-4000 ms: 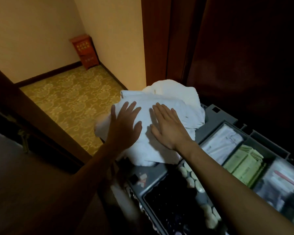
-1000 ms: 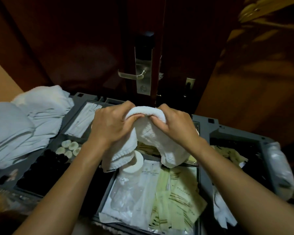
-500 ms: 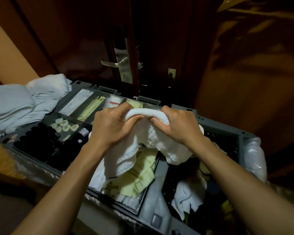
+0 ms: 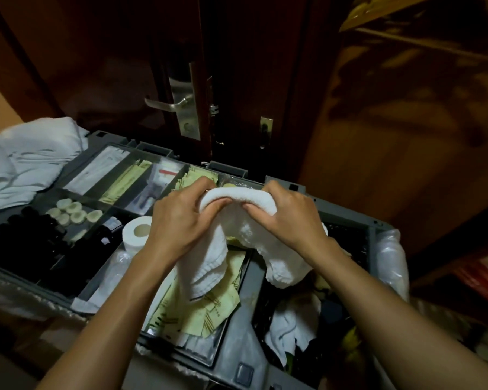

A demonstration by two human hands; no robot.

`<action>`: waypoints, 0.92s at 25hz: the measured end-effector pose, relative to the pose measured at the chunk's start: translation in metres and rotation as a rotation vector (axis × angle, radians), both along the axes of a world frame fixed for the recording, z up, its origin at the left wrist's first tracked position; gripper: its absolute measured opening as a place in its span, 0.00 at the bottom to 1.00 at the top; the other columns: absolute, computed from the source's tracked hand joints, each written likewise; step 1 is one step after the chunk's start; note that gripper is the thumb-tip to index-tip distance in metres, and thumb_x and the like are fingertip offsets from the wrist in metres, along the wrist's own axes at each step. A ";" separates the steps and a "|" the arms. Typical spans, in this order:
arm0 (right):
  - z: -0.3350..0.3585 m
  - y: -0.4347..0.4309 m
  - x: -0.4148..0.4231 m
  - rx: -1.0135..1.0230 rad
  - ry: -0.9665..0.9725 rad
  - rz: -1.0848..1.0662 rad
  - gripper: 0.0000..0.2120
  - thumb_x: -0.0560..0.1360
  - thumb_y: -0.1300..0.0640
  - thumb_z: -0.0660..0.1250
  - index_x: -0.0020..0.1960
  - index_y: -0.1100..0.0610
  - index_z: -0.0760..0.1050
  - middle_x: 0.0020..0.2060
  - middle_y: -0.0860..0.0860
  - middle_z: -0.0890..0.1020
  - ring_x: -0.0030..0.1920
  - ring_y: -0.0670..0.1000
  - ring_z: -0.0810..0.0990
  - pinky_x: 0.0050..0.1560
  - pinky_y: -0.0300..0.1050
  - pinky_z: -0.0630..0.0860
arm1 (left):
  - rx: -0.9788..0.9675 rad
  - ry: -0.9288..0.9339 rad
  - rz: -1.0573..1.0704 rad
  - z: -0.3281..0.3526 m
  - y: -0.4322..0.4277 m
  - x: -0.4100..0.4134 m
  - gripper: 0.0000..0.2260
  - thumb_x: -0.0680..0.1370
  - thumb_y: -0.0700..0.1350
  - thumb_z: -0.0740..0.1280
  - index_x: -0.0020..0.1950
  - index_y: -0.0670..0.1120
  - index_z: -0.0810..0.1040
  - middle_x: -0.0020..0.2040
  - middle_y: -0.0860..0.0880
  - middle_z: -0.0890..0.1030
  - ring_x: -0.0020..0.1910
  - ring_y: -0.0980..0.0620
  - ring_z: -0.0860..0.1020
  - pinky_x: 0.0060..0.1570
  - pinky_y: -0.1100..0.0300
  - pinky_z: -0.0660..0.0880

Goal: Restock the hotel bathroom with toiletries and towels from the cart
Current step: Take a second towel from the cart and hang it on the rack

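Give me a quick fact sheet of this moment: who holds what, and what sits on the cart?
Held item: white hand towel, its ends hanging down
Left hand: grips the towel's left part
Right hand: grips its right part
Below the towel: grey cart, pale green sachets in a compartment
Also on cart: toilet roll, folded white towels, dark bottles
Behind cart: dark wooden door, metal lever handle

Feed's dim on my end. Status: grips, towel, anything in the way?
Left grip and right grip both pinching the white towel. Towel bunched, held over the cart, ends hanging. Toilet roll close by left wrist.
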State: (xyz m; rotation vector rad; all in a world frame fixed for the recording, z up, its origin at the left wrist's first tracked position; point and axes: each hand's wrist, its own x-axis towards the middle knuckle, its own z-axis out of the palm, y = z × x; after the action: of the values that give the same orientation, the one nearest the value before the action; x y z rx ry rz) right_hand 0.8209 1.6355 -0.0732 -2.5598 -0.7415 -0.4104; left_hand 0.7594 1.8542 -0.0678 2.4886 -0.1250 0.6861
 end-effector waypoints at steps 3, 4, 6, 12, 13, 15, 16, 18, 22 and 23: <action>0.003 -0.001 -0.002 0.012 0.048 -0.010 0.21 0.75 0.33 0.64 0.51 0.51 0.70 0.37 0.47 0.80 0.35 0.52 0.78 0.33 0.46 0.69 | 0.007 -0.016 -0.037 0.002 -0.003 -0.001 0.13 0.79 0.62 0.63 0.53 0.54 0.77 0.44 0.57 0.79 0.40 0.53 0.77 0.38 0.51 0.76; 0.004 -0.003 -0.002 0.008 0.056 -0.009 0.21 0.75 0.33 0.64 0.51 0.51 0.70 0.37 0.47 0.80 0.36 0.51 0.78 0.33 0.46 0.69 | 0.010 -0.017 -0.043 0.003 -0.005 -0.002 0.13 0.79 0.62 0.63 0.53 0.54 0.77 0.45 0.58 0.78 0.41 0.54 0.77 0.38 0.51 0.76; 0.004 -0.010 -0.003 0.021 0.071 0.001 0.20 0.75 0.33 0.64 0.50 0.49 0.69 0.37 0.47 0.80 0.35 0.51 0.78 0.33 0.46 0.70 | 0.026 -0.017 -0.033 0.006 -0.011 -0.006 0.12 0.79 0.61 0.65 0.52 0.54 0.77 0.44 0.58 0.77 0.40 0.55 0.75 0.37 0.52 0.75; -0.005 -0.060 -0.010 0.149 0.053 0.111 0.14 0.75 0.37 0.66 0.53 0.46 0.76 0.33 0.47 0.81 0.31 0.49 0.78 0.32 0.44 0.69 | 0.051 -0.051 0.063 0.006 -0.067 -0.035 0.11 0.79 0.60 0.68 0.49 0.52 0.78 0.39 0.58 0.77 0.37 0.57 0.74 0.33 0.59 0.68; -0.007 -0.072 -0.012 0.159 0.056 0.132 0.14 0.75 0.37 0.66 0.53 0.45 0.77 0.32 0.47 0.81 0.31 0.49 0.78 0.32 0.44 0.69 | 0.060 -0.043 0.083 0.005 -0.083 -0.041 0.12 0.79 0.60 0.68 0.49 0.52 0.78 0.38 0.57 0.77 0.36 0.57 0.74 0.33 0.58 0.68; -0.010 -0.096 -0.015 0.206 0.053 0.177 0.14 0.75 0.37 0.66 0.52 0.46 0.79 0.32 0.47 0.81 0.31 0.48 0.78 0.32 0.43 0.69 | 0.089 -0.022 0.132 0.005 -0.114 -0.052 0.14 0.80 0.61 0.66 0.50 0.51 0.77 0.38 0.56 0.78 0.36 0.54 0.75 0.32 0.55 0.70; -0.011 -0.111 -0.018 0.226 0.053 0.211 0.14 0.75 0.38 0.67 0.52 0.46 0.79 0.32 0.47 0.81 0.31 0.49 0.78 0.32 0.43 0.69 | 0.107 -0.017 0.165 0.005 -0.134 -0.060 0.14 0.80 0.61 0.65 0.51 0.51 0.76 0.39 0.55 0.78 0.36 0.53 0.75 0.33 0.55 0.70; -0.011 -0.142 -0.024 0.223 0.033 0.288 0.12 0.75 0.41 0.69 0.52 0.47 0.79 0.32 0.47 0.82 0.31 0.50 0.79 0.33 0.43 0.69 | 0.136 -0.044 0.240 0.007 -0.175 -0.079 0.15 0.80 0.61 0.65 0.51 0.50 0.77 0.40 0.54 0.79 0.37 0.53 0.75 0.34 0.57 0.68; -0.008 -0.179 -0.043 0.231 0.032 0.386 0.11 0.75 0.43 0.69 0.52 0.47 0.79 0.34 0.48 0.83 0.34 0.53 0.81 0.34 0.47 0.75 | 0.151 -0.014 0.355 0.013 -0.229 -0.115 0.13 0.79 0.59 0.67 0.52 0.50 0.77 0.43 0.55 0.80 0.39 0.53 0.77 0.35 0.55 0.73; -0.007 -0.183 -0.046 0.230 0.033 0.407 0.10 0.75 0.43 0.69 0.53 0.46 0.79 0.34 0.48 0.83 0.34 0.53 0.81 0.34 0.47 0.76 | 0.141 0.003 0.380 0.013 -0.236 -0.121 0.13 0.78 0.59 0.68 0.51 0.50 0.77 0.43 0.55 0.80 0.40 0.52 0.77 0.35 0.52 0.74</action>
State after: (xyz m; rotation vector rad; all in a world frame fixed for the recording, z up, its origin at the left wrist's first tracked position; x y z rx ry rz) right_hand 0.7747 1.4525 -0.0803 -2.1293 -1.1035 -0.2976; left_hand 0.6382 1.6177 -0.0548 2.6775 0.3202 0.8513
